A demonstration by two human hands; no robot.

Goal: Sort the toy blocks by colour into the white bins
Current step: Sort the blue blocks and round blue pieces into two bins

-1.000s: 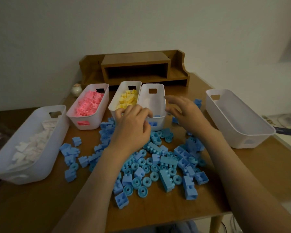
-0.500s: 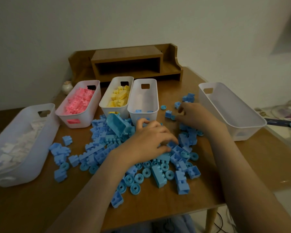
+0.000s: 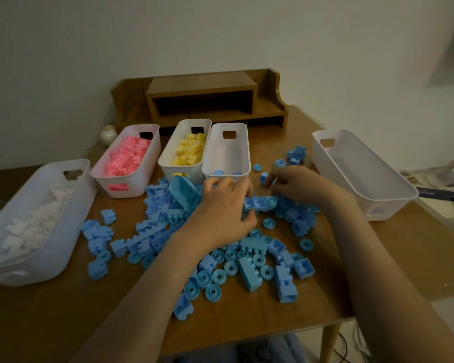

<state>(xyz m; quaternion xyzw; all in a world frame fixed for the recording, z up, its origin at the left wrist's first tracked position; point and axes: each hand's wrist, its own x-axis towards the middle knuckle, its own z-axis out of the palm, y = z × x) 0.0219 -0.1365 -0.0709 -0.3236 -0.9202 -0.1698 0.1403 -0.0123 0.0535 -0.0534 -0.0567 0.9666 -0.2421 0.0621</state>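
Observation:
Several blue blocks and blue wheels [image 3: 231, 265] lie scattered across the wooden table [image 3: 50, 310]. My left hand [image 3: 220, 213] grips a long blue block [image 3: 257, 203] in the middle of the pile, just in front of the bin with a few blue blocks [image 3: 227, 153]. My right hand [image 3: 296, 184] reaches down into the blocks to the right, its fingers curled around small blue pieces. To the left stand the yellow bin [image 3: 185, 153], the pink bin [image 3: 127, 158] and the large bin of white blocks [image 3: 32, 221].
A large white bin [image 3: 362, 174] with nothing visible in it stands at the right edge of the table. A wooden shelf [image 3: 202, 98] sits against the wall behind the bins. A small round ornament [image 3: 108, 133] stands at the back left. Cables lie beyond the right edge.
Both hands came down from the blue bin's rim into the pile. My left hand has closed on a long blue block; my right hand shifted toward the blocks right of that bin.

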